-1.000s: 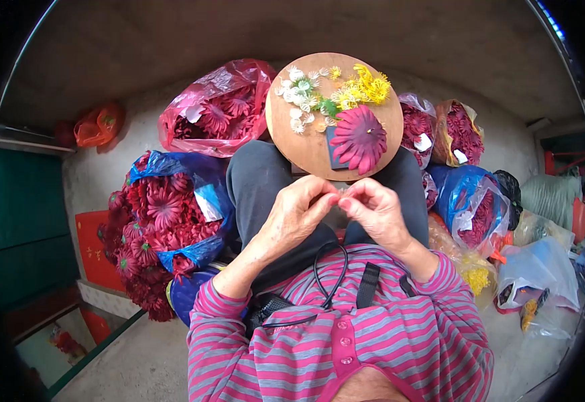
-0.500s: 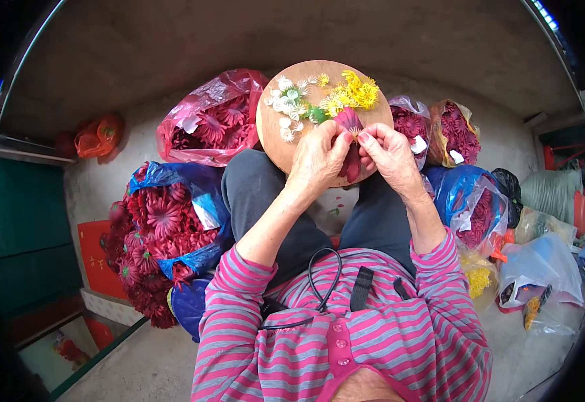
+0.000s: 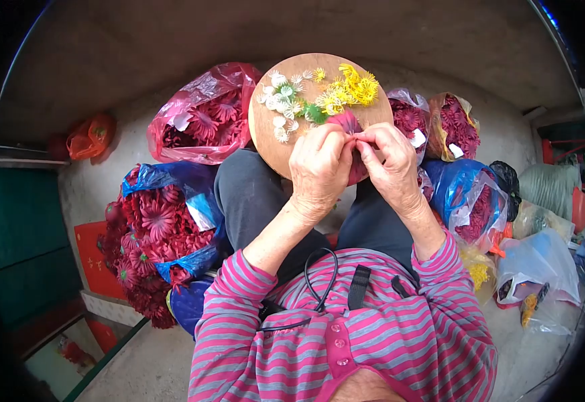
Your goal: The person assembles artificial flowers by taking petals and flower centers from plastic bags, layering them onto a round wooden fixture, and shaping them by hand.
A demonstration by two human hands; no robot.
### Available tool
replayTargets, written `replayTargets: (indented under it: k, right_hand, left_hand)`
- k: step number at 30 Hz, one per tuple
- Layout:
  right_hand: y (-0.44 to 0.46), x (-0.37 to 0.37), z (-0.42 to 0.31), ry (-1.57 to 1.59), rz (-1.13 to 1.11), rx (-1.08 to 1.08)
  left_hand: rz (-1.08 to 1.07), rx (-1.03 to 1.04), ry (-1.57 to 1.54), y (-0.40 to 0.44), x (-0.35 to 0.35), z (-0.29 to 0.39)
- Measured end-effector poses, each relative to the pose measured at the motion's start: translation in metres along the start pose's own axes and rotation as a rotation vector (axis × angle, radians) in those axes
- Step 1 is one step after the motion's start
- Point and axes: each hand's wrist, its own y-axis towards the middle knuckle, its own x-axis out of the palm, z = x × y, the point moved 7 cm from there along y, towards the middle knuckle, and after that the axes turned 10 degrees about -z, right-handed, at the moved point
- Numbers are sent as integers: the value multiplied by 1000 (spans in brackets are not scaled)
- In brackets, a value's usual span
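Note:
A dark red artificial flower is pinched between my two hands, its petals showing above and below the fingers. My left hand is closed on its left side, and my right hand grips it from the right. Thumbs and fingertips meet over the flower's centre, hiding it. Beneath them lies a round wooden board across my knees. On it, white flower centres are scattered at the left, yellow flower centres are heaped at the upper right, and a green piece sits between.
Red flowers fill a pink bag at the left, a blue bag below it, and several bags at the right, including another blue bag. A white plastic bag and a spool of pale cord stand farther right.
Both hands have drawn closer together, and the pale spiky centre between the fingertips is now covered. The view has shifted slightly.

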Motion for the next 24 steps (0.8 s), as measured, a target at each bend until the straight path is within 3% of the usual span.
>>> replayTargets:
  k: [5,7,8,10,13,15,17,18,20,23,24]
  right_hand:
    - [-19,-2,7,25,148,1]
    - [-15,4,14,236,166,31]
    - [-44,1,34,548,261,316]
    - [-33,26,24,496,201,292]
    - [-61,44,29,545,60,410]
    - [-85,100,39,1077,-414,629]
    - [-92,113,-7,799,-673,542]
    - [-78,130,-18,797,-693,545]
    - [-48,124,-67,317,-537,-134]
    - [-20,158,-77,334,-575,-135]
    - [-13,170,-92,240,-616,-240]
  left_hand:
    - [-18,118,11,-2,12,11]
    - [-11,75,-31,1,3,8]
    - [1,63,-9,1,4,8]
    - [-78,26,-89,-5,-10,-10]
    - [-29,-52,21,-24,-51,-52]
    - [25,-241,-70,-48,-79,-120]
    - [-106,-531,15,-81,-93,-199]
    - [-100,-549,16,-96,-94,-233]
    - [-90,-711,120,-124,-88,-280]
    - [-55,-689,238,-126,-71,-333]
    - [-39,-670,297,-123,-65,-347]
